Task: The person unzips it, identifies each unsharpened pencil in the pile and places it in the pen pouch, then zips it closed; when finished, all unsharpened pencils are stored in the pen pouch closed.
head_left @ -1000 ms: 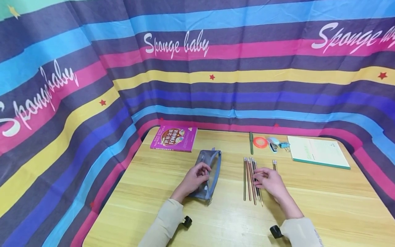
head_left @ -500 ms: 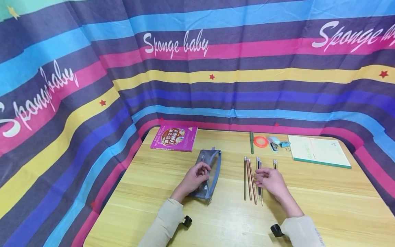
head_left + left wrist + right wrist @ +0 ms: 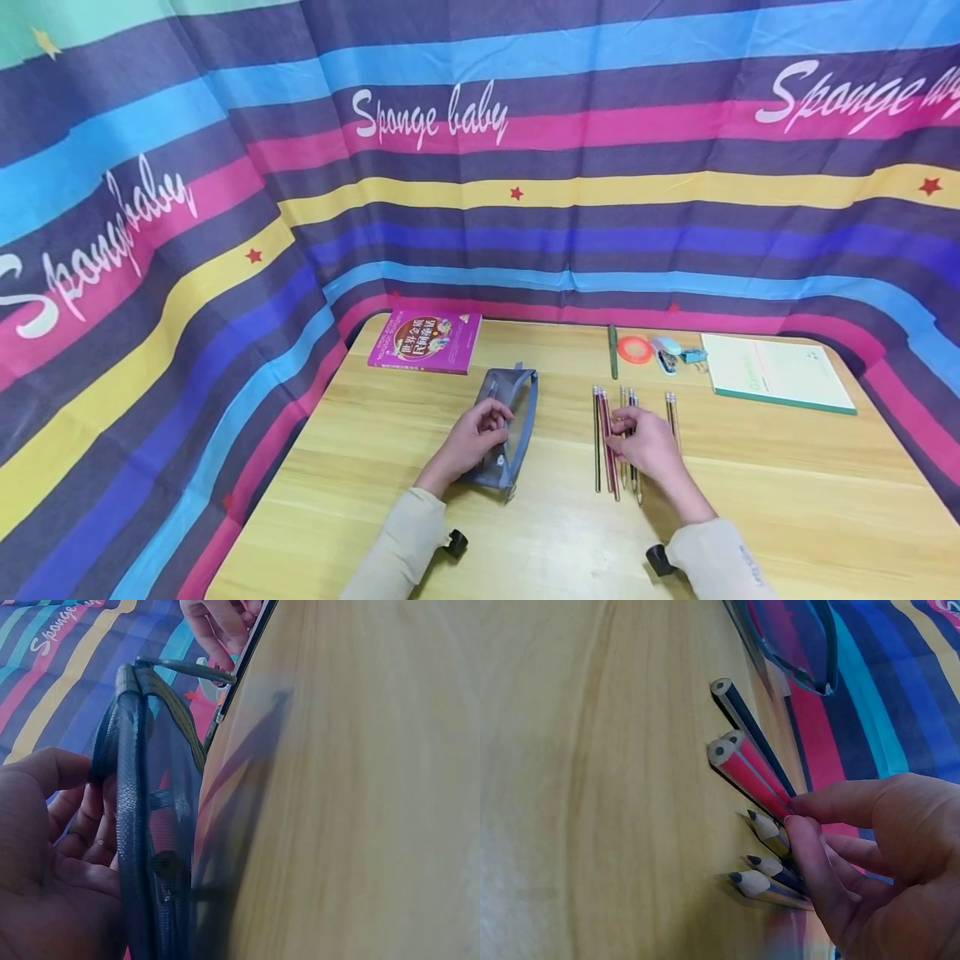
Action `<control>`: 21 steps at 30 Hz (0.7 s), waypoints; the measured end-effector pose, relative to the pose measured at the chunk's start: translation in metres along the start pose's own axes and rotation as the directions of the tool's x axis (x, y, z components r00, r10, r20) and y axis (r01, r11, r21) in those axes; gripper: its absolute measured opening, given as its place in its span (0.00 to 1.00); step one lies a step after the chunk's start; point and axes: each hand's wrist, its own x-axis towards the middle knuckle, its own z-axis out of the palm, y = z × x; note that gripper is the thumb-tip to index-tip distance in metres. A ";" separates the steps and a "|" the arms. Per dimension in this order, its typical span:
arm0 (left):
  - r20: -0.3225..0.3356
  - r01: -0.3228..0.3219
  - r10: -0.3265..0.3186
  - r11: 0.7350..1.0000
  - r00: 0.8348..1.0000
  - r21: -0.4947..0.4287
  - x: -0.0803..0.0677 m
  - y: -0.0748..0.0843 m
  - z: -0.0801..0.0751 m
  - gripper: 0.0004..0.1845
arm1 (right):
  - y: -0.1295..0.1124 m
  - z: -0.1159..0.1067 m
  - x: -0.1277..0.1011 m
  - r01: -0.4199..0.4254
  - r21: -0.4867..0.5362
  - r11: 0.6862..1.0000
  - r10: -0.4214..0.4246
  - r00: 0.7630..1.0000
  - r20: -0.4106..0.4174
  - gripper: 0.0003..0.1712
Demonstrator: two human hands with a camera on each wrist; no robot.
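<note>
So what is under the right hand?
Under the right hand run three sharpened pencils, their tips visible in the right wrist view; two red pencils reach its fingertips. In the head view, it hides the sharpened ones' middles.

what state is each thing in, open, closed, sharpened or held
Grey pouch, open
Left hand, pinches the pouch
Two red pencils, unsharpened
Right hand, pinches the red pencils
Dark pencil, unsharpened
Three pencils beside the red ones, sharpened
Rightmost pencils, tips hidden
Purple book, closed
White notebook, closed
Stapler, too small to tell
</note>
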 end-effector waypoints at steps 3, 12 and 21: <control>-0.006 -0.003 0.003 1.000 1.000 -0.005 -0.001 0.000 0.000 0.11 | 0.002 0.001 0.000 0.022 -0.030 0.999 -0.023 1.000 -0.016 0.31; -0.010 -0.018 0.018 1.000 1.000 0.001 -0.002 0.003 -0.001 0.10 | -0.002 0.002 -0.003 0.052 -0.233 0.971 -0.059 0.998 -0.023 0.36; -0.004 -0.012 0.012 1.000 1.000 -0.011 -0.002 0.000 0.000 0.11 | -0.006 0.000 -0.005 0.042 -0.286 0.957 -0.045 0.999 -0.005 0.41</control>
